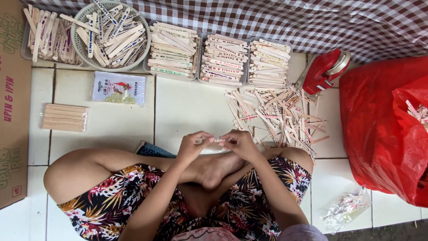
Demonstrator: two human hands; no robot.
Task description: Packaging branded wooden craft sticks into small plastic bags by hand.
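The small bundle of wooden sticks [218, 139] sits pinched between both hands, right over the crossed feet and just above the tiled floor [187, 107]. Left hand [194, 145] is curled narrow around one end, right hand [240, 143] closed on the other end, fingertips nearly meeting in the middle. It's too small to tell if there's a clear wrapper or a band going on it.

Risk as I see it: that grip is all fingertips, so one slip and the sticks could fan out and drop onto the feet or the floor. Worse, the loose pile of sticks [278, 118] lies just beside the right hand, so anything dropped could mix straight in and need sorting again.

Further out, the row of clear trays [220, 60] with stacked sticks and the round basket [111, 35] look packed full, so a nudge could spill them. The red tape dispenser [325, 70] sits by the pile's far edge, the red plastic bag [383, 129] off to the right, and a wrapped pack of sticks [64, 117] well apart on the left.
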